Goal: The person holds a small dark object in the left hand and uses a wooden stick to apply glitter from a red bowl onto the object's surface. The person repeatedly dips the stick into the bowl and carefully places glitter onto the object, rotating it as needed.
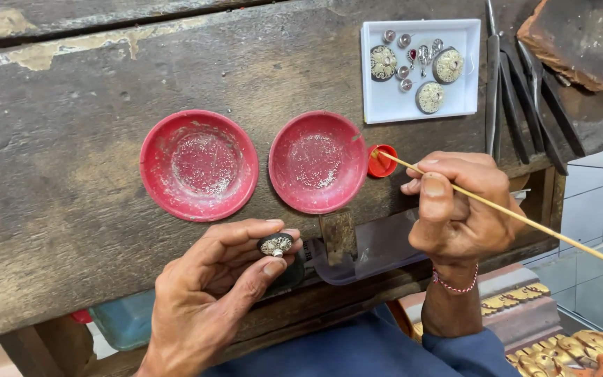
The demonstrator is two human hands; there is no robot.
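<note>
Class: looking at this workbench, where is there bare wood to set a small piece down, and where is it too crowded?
Free: the bench left of the left red dish, and the strip above both dishes. Crowded: around the white tray, the metal tools, the small red cap and the right red dish.

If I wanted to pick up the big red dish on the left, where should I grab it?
Probably by the raised rim of the left red dish, pinching from its far-left side. The dish is shallow and holds tiny beads, so keep it level. That side has bare wooden bench; the second red dish crowds the right.
</note>
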